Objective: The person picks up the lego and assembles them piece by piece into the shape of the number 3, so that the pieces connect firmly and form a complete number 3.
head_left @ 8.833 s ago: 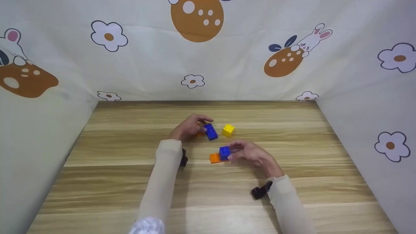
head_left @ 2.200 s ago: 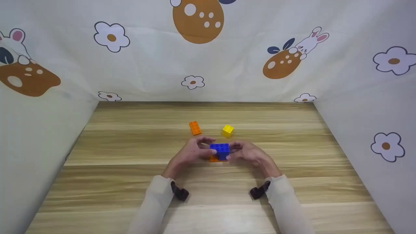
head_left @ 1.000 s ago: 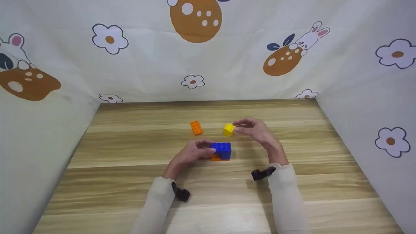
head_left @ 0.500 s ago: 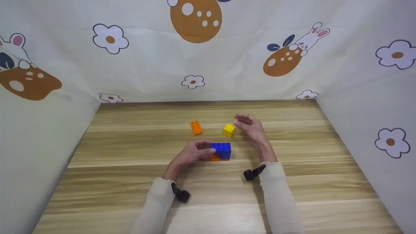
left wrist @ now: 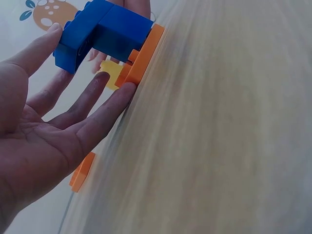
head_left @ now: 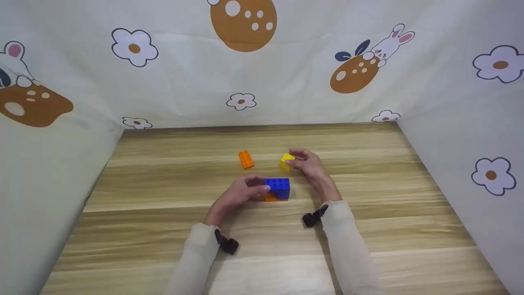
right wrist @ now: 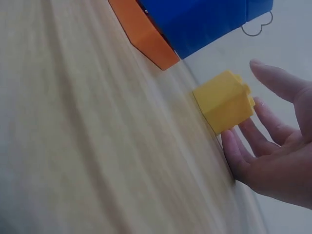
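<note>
Sleeves: pale long sleeves, each with a black wrist-camera mount; lower edge of the head view cuts the arms off.
Left hand (head_left: 239,194): grip is loose, fingers nearly straight, tips touching the left side of the blue plastic brick block (head_left: 278,187) and the flat orange plastic plate (left wrist: 141,56) under it.
Blue block: sits on that orange plate, middle of the wooden tabletop (head_left: 163,229); the plate is mostly hidden from the head camera.
Right hand (head_left: 307,164): grip is wide, fingers cupped around the small yellow plastic cube brick (right wrist: 224,101) from its right; fingertips just beside it, can't tell if they actually touch.
Yellow cube: on the tabletop just behind the blue block, half covered by fingers in the head view.
Loose orange plastic brick (head_left: 246,159): lying left of the yellow cube, apart from both hands.
Writing: no readable labels or brands anywhere.
Backdrop: cream cloth with flowers, bunnies, brown eggs (head_left: 243,24).
</note>
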